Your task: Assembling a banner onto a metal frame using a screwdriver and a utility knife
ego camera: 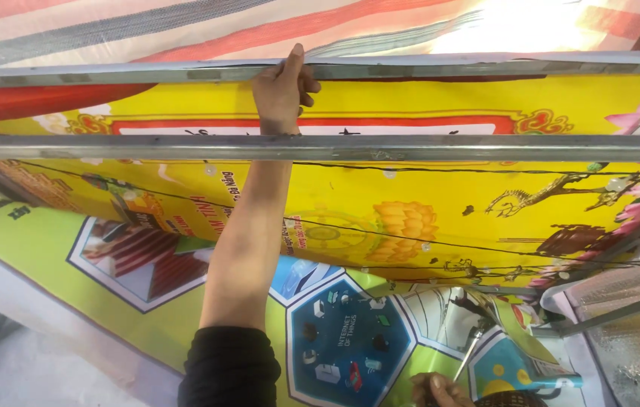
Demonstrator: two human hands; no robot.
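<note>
One hand point(283, 89) up w/ grip on the upper metal bar point(486, 66) (other hand point(440, 390) low, grip unclear).

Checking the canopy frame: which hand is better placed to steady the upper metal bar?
Left: the left hand grips the upper metal bar, while the right hand sits low, well away from it.

left arm stretched way up, black sleeve bunched at the elbow, left hand point(282, 89) with fingers curled over, thumb sticking up. right hand point(440, 390) barely visible at the bottom edge, knuckles showing.
</note>
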